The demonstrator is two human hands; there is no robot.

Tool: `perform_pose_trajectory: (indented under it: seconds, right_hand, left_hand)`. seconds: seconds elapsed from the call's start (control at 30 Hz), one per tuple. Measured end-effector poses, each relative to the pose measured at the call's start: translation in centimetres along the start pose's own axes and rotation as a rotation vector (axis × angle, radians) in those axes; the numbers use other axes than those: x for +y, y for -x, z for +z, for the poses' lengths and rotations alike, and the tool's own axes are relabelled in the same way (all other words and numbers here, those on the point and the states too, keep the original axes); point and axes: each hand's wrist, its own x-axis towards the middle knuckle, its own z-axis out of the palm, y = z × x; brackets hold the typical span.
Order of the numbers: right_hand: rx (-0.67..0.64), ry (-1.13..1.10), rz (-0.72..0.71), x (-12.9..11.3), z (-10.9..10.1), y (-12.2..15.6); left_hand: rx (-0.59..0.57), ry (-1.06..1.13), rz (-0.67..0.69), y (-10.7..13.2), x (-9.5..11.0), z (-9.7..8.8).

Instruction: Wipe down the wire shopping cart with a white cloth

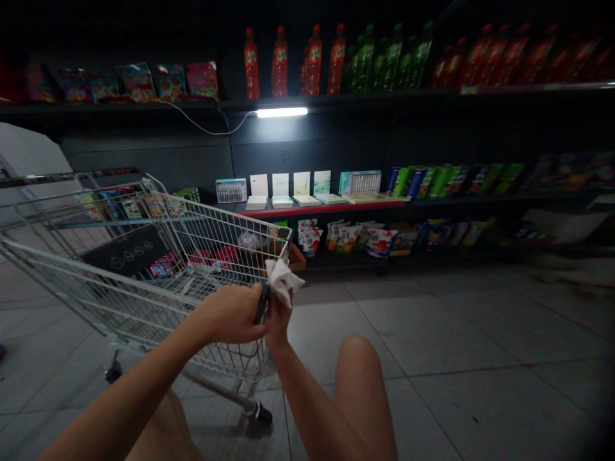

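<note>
Clutching a dark handle — left hand clamped around it, right hand pinching a white cloth — over a wire cart.

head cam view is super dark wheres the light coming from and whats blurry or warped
In the head view, the tube light under the shelf is the main source and glares on the wall behind it; the top corners sink into shadow; the far-right lower shelf goods look soft; the wide lens bends the shopping cart; the white cloth stands out bright.
</note>
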Motion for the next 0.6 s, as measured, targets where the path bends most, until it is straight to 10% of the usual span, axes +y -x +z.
perform_pose_trajectory:
  seconds: [0.1,0.37,0.6]
  right_hand:
    - [-0.057,0.098,-0.118,-0.5,-1.1,0.2]
    - [-0.186,0.251,-0.172,-0.8,-0.8,-13.7]
    - [-0.357,0.211,-0.362,-5.2,-2.6,-5.9]
  left_hand:
    - [-0.006,-0.010,-0.002,0.1,0.1,-0.2]
    - [-0.012,-0.035,-0.007,0.0,0.2,-0.3]
    - [-0.013,-0.047,-0.003,0.0,0.3,-0.1]
